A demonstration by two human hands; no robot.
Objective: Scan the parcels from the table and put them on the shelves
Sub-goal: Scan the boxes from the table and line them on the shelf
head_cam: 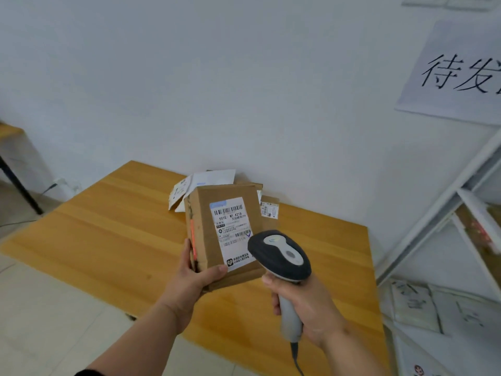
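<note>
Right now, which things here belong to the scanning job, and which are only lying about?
Job: cardboard box in left hand; scanner in right hand; other parcels on table; shelves.

Lying about: wall sign; second table, far left.

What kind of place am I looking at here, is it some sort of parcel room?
Probably a small parcel sorting or dispatch room. A cardboard parcel with a barcode label is held in front of a handheld scanner, more parcels lie on the wooden table, and white metal shelves hold packages.
</note>
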